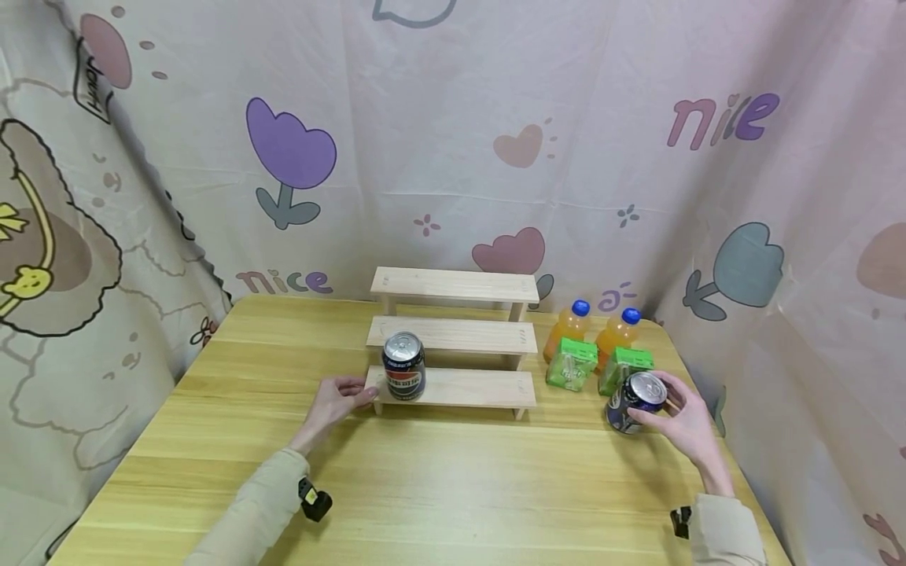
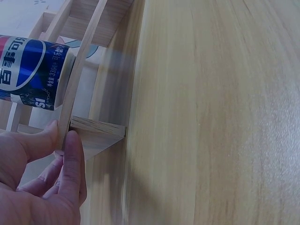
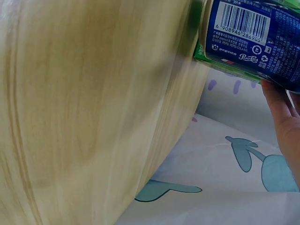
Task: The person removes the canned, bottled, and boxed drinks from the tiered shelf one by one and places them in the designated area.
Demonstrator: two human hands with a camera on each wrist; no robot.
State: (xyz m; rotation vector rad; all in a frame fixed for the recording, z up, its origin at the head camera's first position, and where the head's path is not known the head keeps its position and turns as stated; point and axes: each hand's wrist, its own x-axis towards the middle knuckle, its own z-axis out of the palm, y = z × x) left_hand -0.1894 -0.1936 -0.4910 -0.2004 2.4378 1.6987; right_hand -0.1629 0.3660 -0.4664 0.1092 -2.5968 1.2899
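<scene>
A three-tier wooden shelf [image 1: 481, 387] stands mid-table, with a dark blue Pepsi can [image 1: 404, 369] upright at the left end of its lowest board. My left hand [image 1: 337, 405] pinches that board's left end between thumb [image 2: 41, 140] and fingers, just beside the can. On the right, my right hand [image 1: 683, 420] grips a second Pepsi can [image 1: 626, 409] from its right side. The barcode side of this can [image 3: 255, 40] faces the right wrist camera. Whether its base touches the table cannot be told. Part of the right hand lies outside the right wrist view.
Two green drink cartons [image 1: 572, 364] stand right of the shelf, the right one partly behind the held can. Behind them are two orange drink bottles [image 1: 566, 328] with blue caps. A patterned curtain [image 1: 425, 157] hangs behind and beside the wooden table [image 1: 453, 487].
</scene>
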